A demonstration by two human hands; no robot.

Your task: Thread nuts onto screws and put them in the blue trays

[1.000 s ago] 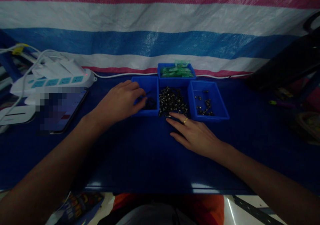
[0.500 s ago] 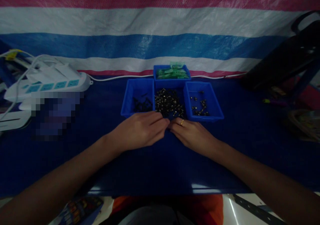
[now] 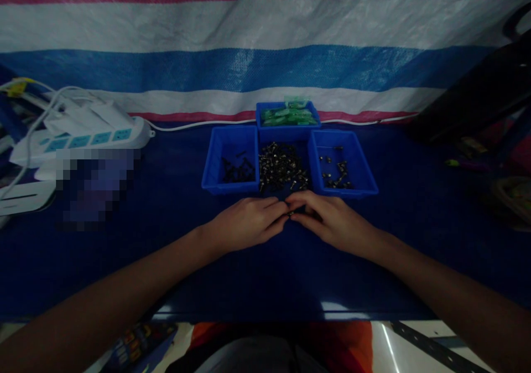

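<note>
A small part [image 3: 291, 213], largely hidden, is pinched between the closed fingertips of the left hand [image 3: 244, 222] and right hand [image 3: 338, 224], apparently for two-sided control, above mid-bench [image 3: 265, 284]. Beyond, metal fittings [image 3: 282, 165] are heaped between two blue trays [image 3: 360, 165], presumably for short reaches; green packets [image 3: 286, 117] are kept nearer the back edge.

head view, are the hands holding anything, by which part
Left hand and right hand hold a tiny shiny metallic piece between them; which part cannot be told.
</note>
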